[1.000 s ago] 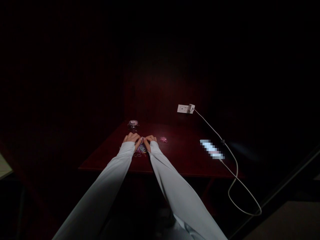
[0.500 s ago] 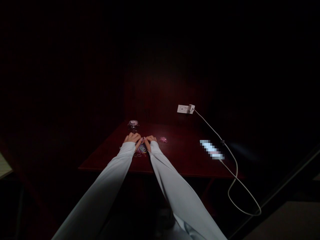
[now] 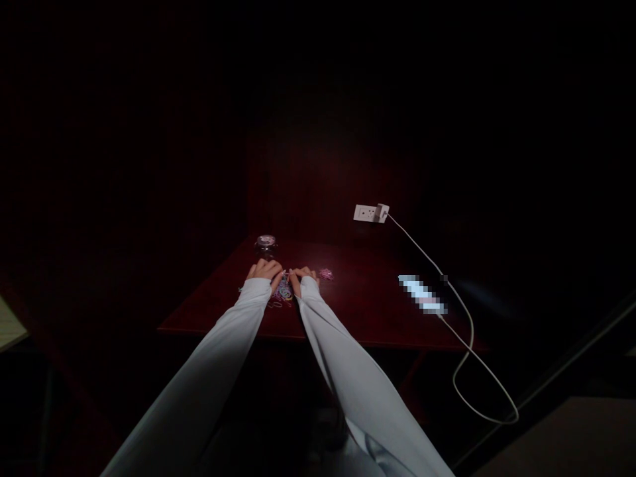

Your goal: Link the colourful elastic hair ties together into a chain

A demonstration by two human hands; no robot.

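My left hand (image 3: 265, 270) and my right hand (image 3: 302, 273) meet fingertip to fingertip over a small heap of coloured elastic loops (image 3: 282, 294) on a dark red table (image 3: 368, 311). Both hands have curled fingers and seem to pinch something tiny between them; it is too small and dim to tell what. Pale long sleeves cover both arms. A little pink pile of loops (image 3: 326, 273) lies just right of my right hand. A small jar with a pale lid (image 3: 265, 243) stands behind my left hand.
A lit phone (image 3: 422, 295) lies on the table's right part, joined by a white cable (image 3: 462, 344) to a charger in a white wall socket (image 3: 370, 212). The cable loops off the right edge. The room around is very dark.
The view shifted slightly; my hands stayed together over the loops, with only small finger movements.
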